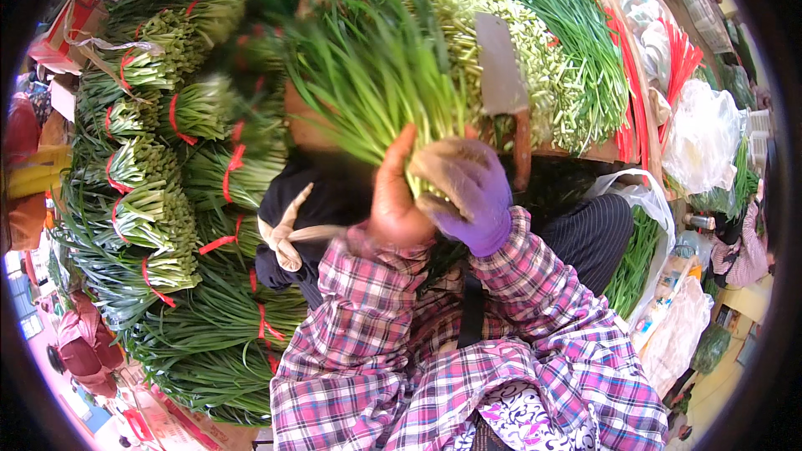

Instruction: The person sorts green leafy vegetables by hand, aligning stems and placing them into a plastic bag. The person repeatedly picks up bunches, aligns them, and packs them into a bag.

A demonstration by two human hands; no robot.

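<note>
A loose bunch of green garlic chives fans up and away from me, its leaf ends blurred. My bare left hand grips its lower stalks, thumb along the near side. My right hand, in a purple glove with a tan palm, closes around the stalk ends from the other side, touching my left hand. Just beyond the right hand a cleaver with a wide metal blade and wooden handle lies on cut stalk pieces. More loose chives lie behind them. Part of a wooden board shows under the bunch.
Chive bundles tied with red strips are stacked high on the left. Red ties hang over the tray edge at right. A white plastic bag and an open bag of chives stand at right. Other people are in the background.
</note>
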